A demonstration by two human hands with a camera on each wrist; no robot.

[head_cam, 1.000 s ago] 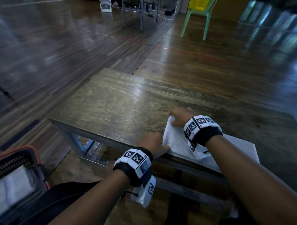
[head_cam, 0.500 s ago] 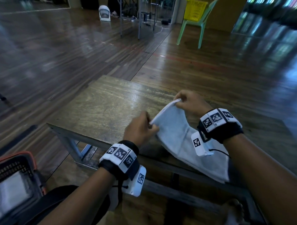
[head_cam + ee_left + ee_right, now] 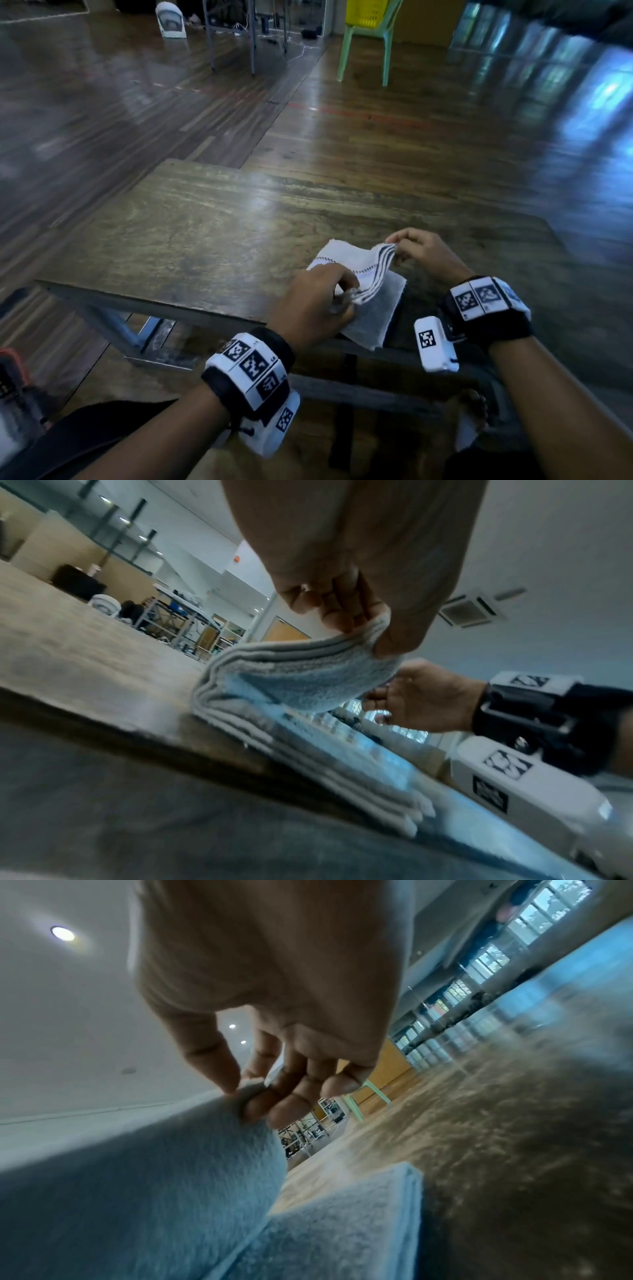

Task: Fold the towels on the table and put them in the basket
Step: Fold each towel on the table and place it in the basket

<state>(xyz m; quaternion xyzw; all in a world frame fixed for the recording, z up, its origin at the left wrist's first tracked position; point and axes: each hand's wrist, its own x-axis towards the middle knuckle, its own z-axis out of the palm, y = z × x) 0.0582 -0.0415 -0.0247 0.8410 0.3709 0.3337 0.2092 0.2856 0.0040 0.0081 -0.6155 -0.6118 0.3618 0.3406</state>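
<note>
A white towel (image 3: pixel 368 298) with dark stripes near its edge lies part-folded at the near edge of the wooden table (image 3: pixel 191 240). My left hand (image 3: pixel 317 301) pinches the near corner of its raised striped edge, and my right hand (image 3: pixel 416 248) pinches the far corner. That edge hangs a little above the lower layers. In the left wrist view the towel (image 3: pixel 291 674) curls over from its fold, thumb and fingers (image 3: pixel 342 615) holding the top edge. In the right wrist view the thumb and fingers (image 3: pixel 253 1093) pinch the towel (image 3: pixel 154 1177). The basket (image 3: pixel 13 387) sits on the floor at the far left.
The table's left and far parts are bare wood. A green chair (image 3: pixel 366 41) holding a yellow crate stands across the floor. Metal table legs (image 3: pixel 233 37) and cables are at the back. My dark-clothed lap (image 3: pixel 78 442) is below the table edge.
Both hands lifted the towel's left edge off the table and carried it over to the right, folding the towel onto itself. The striped edge is now lower, just above the layers beneath.
</note>
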